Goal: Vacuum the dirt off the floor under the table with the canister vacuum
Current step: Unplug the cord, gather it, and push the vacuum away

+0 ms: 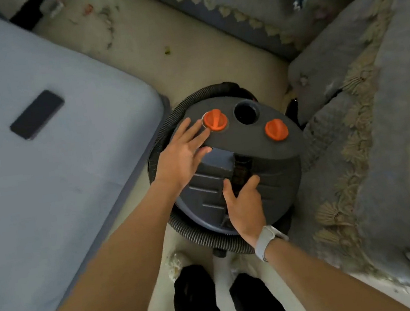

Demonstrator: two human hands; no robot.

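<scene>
Presently, left hand: spread, fingertips at orange knob.
Right hand: gripping handle.
Canister vacuum: on floor, hose coiled round.
Risk: hose snagging when lifted.

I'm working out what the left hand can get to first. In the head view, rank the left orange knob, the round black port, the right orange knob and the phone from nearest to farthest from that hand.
From the left hand:
1. Left orange knob, at the fingertips on the vacuum lid.
2. Round black port, just past that knob, mid-lid.
3. Right orange knob, on the lid's right side.
4. Phone, off to the left on the blue cushion.
</scene>
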